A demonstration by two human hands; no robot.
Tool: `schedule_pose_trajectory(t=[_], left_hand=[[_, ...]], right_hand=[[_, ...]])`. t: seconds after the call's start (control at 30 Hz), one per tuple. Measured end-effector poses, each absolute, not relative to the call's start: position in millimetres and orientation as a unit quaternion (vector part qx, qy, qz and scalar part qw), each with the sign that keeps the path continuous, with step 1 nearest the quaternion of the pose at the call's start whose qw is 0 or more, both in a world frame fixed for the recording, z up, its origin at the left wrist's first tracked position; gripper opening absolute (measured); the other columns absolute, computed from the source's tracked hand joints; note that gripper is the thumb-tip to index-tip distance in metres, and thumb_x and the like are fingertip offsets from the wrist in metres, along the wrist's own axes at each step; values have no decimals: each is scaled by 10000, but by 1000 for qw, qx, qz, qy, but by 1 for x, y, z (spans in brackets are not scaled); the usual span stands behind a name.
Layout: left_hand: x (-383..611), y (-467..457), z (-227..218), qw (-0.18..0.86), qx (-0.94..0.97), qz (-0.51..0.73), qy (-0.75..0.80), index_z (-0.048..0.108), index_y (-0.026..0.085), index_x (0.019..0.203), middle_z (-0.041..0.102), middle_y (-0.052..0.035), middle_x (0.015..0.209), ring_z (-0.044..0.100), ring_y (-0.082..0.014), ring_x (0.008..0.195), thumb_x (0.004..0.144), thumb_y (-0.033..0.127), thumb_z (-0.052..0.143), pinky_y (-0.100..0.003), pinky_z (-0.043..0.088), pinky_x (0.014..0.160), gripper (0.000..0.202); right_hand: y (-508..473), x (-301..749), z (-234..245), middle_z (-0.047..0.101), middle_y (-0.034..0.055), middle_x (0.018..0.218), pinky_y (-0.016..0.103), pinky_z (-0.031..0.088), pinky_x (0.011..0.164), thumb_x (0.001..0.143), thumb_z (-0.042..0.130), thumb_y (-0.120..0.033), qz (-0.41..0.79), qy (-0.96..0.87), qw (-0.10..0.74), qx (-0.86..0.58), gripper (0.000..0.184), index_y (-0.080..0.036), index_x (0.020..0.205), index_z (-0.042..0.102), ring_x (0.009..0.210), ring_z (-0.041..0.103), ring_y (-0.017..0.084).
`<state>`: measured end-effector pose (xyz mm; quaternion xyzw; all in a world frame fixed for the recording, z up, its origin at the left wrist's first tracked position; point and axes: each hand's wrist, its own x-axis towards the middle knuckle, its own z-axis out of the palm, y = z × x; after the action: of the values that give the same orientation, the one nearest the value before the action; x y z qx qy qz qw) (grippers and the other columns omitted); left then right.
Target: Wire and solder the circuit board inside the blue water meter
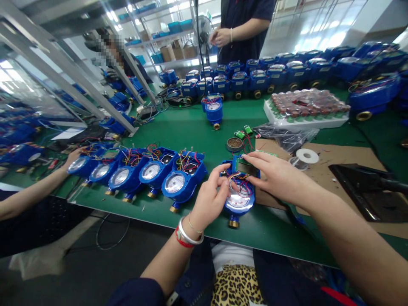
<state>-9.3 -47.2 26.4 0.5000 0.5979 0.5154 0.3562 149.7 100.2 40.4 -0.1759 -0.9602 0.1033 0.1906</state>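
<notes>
A blue water meter [237, 203] with a round glass dial and a brass fitting lies on the green table [197, 127] right in front of me. Coloured wires [239, 182] spill over its top. My left hand [208, 199] rests on the meter's left side, fingers curled and pinching at the wires. My right hand [277, 174] reaches over the meter from the right, fingertips pinched on a small green circuit board [237, 163] at the meter's back edge.
Several open blue meters [149, 172] stand in a row to the left, where another person's hand [72, 158] touches the end one. A brown cardboard sheet [338, 157], solder spool [306, 156], small tin [235, 144], green batteries [244, 132], a tray of parts [306, 108] and rows of meters [287, 70] lie beyond. A person stands behind.
</notes>
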Motion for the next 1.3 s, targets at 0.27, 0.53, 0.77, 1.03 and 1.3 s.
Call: schedule_pose_trajectory(t=[0.27, 0.53, 0.77, 1.03, 1.3], left_hand=[[-9, -43, 25, 399, 439, 568, 570, 412, 195, 1285, 677, -28, 811, 587, -128, 689, 933, 277, 485, -272, 476, 734, 369], [-12, -43, 26, 453, 392, 601, 530, 421, 164, 1266, 655, -24, 795, 606, -134, 763, 876, 261, 607, -260, 477, 747, 443], [-11, -45, 26, 445, 419, 583, 535, 409, 200, 1308, 651, -22, 846, 617, -149, 853, 886, 274, 604, -286, 473, 817, 471], [-14, -48, 29, 369, 506, 525, 576, 353, 228, 1377, 667, -34, 977, 623, -162, 953, 901, 180, 536, -343, 458, 941, 512], [-17, -48, 35, 339, 562, 489, 575, 320, 210, 1410, 687, -47, 1031, 637, -167, 988, 898, 138, 509, -331, 463, 946, 550]], right_hand=[[101, 153, 43, 570, 128, 1264, 451, 492, 984, 849, 606, -262, 118, -959, 181, -181, 495, -129, 1319, 523, 1159, 548, 298], [101, 151, 45, 526, 122, 1327, 464, 413, 1060, 878, 605, -309, 130, -962, 148, -188, 499, -119, 1329, 508, 1219, 486, 292], [85, 147, 64, 540, 121, 1240, 394, 414, 999, 928, 532, -172, 193, -936, 276, -100, 190, -161, 1083, 642, 1165, 488, 239], [81, 129, 64, 587, 82, 950, 364, 428, 791, 964, 481, -195, 147, -971, 190, -16, 160, -146, 966, 633, 881, 524, 216], [88, 129, 66, 554, 63, 872, 348, 408, 760, 957, 479, -205, 63, -985, 159, -5, 146, -163, 850, 567, 828, 504, 217]])
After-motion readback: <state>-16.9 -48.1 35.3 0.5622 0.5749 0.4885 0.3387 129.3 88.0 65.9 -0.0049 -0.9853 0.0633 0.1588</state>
